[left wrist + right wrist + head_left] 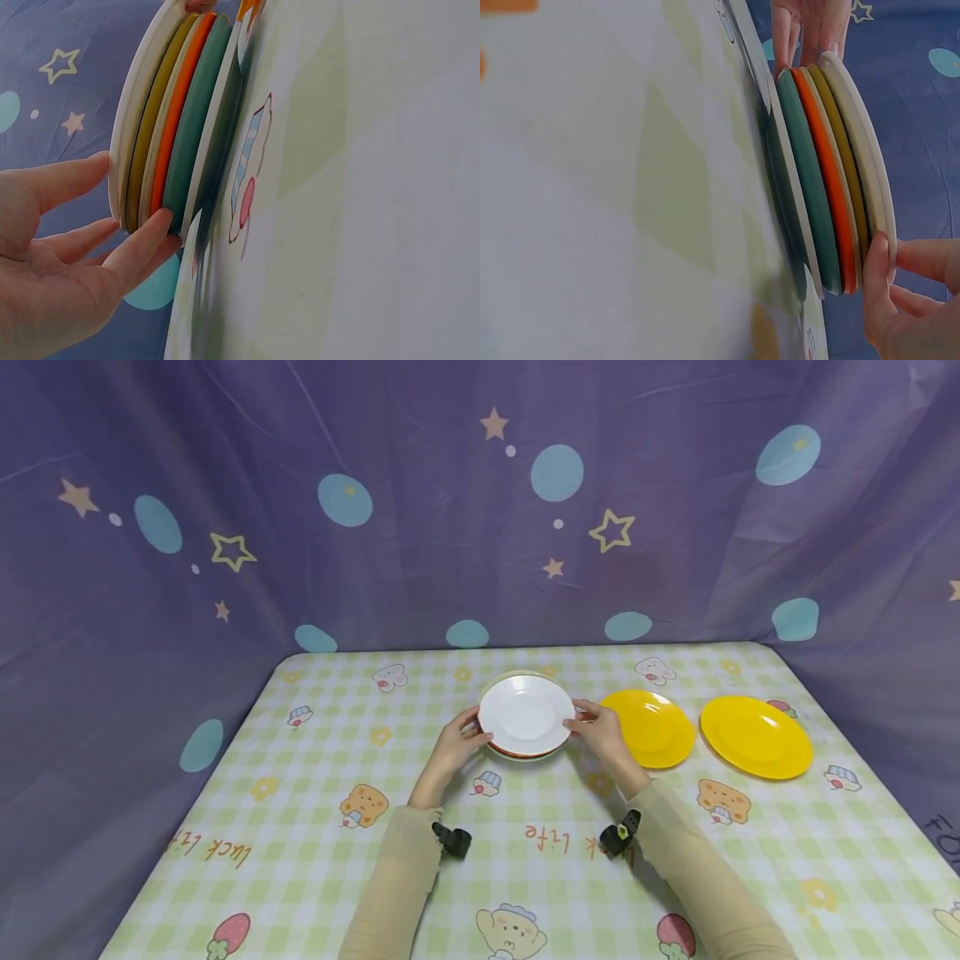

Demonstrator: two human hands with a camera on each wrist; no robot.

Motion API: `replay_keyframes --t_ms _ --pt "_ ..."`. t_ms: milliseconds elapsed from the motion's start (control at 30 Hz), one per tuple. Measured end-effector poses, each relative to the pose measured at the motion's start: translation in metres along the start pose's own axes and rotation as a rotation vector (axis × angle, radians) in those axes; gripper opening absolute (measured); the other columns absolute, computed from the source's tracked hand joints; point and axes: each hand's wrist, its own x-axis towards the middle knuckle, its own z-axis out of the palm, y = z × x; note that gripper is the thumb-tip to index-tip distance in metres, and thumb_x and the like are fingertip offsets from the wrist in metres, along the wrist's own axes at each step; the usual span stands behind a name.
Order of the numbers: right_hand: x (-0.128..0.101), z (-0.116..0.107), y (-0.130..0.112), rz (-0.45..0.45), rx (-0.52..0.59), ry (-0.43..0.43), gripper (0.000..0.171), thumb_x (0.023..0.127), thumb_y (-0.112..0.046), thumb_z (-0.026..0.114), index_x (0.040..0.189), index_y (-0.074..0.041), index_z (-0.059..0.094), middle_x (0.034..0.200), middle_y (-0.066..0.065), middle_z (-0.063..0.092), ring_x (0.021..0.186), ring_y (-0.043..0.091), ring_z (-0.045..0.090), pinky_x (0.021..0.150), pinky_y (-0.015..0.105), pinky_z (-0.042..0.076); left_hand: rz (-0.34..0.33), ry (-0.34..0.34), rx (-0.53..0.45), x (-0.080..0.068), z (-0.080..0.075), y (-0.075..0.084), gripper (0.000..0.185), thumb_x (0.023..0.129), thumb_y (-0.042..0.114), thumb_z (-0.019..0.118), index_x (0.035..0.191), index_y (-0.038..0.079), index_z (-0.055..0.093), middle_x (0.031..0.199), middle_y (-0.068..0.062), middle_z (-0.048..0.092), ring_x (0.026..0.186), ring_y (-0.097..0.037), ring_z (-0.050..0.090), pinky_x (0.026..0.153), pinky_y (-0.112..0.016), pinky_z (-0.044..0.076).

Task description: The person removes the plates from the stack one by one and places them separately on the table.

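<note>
A stack of plates with a white plate on top stands mid-table. Edge-on, the stack shows white, olive, cream, orange and green rims. My left hand holds its left side: in the left wrist view the hand has its thumb at the top white rim and a fingertip against the green plate's edge. My right hand is at the right side; in the right wrist view the hand pinches the top white plate's rim with the thumb. The stack rests on the table.
Two yellow plates lie side by side right of the stack. The table wears a green checked cloth with cartoon prints. A purple starred curtain closes in the back and both sides.
</note>
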Motion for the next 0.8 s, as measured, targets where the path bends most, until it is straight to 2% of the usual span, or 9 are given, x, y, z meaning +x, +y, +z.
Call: replay_keyframes --t_ms 167,333,467,700,800 --pt "0.000 -0.002 0.001 0.068 0.069 -0.016 0.047 0.079 0.001 0.061 0.123 0.006 0.047 0.074 0.004 0.049 0.052 0.006 0.052 0.058 0.021 0.054 0.012 -0.009 -0.004 0.000 0.000 0.000 0.058 0.081 0.006 0.061 0.133 0.004 0.037 0.134 -0.020 0.037 0.115 -0.030 0.046 0.092 -0.032 0.045" --pt "-0.002 -0.006 0.001 0.093 0.132 -0.025 0.047 0.081 0.002 0.059 0.125 0.007 0.045 0.076 0.003 0.051 0.051 0.006 0.054 0.057 0.020 0.054 0.000 -0.006 0.003 -0.001 0.000 0.001 0.059 0.081 0.007 0.062 0.134 0.004 0.036 0.135 -0.020 0.036 0.116 -0.030 0.045 0.092 -0.032 0.044" --pt "-0.004 -0.009 -0.002 0.103 0.145 -0.034 0.048 0.082 0.001 0.058 0.126 0.007 0.043 0.079 0.003 0.052 0.051 0.004 0.054 0.056 0.019 0.053 -0.005 -0.008 0.008 -0.001 0.000 0.002 0.060 0.081 0.007 0.061 0.134 0.003 0.035 0.136 -0.020 0.035 0.116 -0.030 0.045 0.091 -0.031 0.045" --pt "-0.008 -0.018 -0.005 0.097 0.154 -0.077 0.048 0.083 0.000 0.058 0.127 0.008 0.042 0.081 0.003 0.056 0.054 0.004 0.057 0.064 0.024 0.055 -0.002 -0.019 -0.011 -0.001 0.000 0.000 0.060 0.081 0.003 0.061 0.135 0.002 0.034 0.136 -0.021 0.033 0.116 -0.030 0.045 0.091 -0.031 0.045" --pt "-0.008 -0.021 -0.006 0.101 0.164 -0.087 0.048 0.083 -0.001 0.057 0.127 0.008 0.041 0.082 0.003 0.056 0.056 0.004 0.057 0.062 0.021 0.054 0.003 -0.019 -0.013 0.000 -0.001 0.000 0.060 0.080 0.002 0.060 0.134 0.002 0.034 0.136 -0.021 0.033 0.115 -0.031 0.046 0.091 -0.031 0.045"
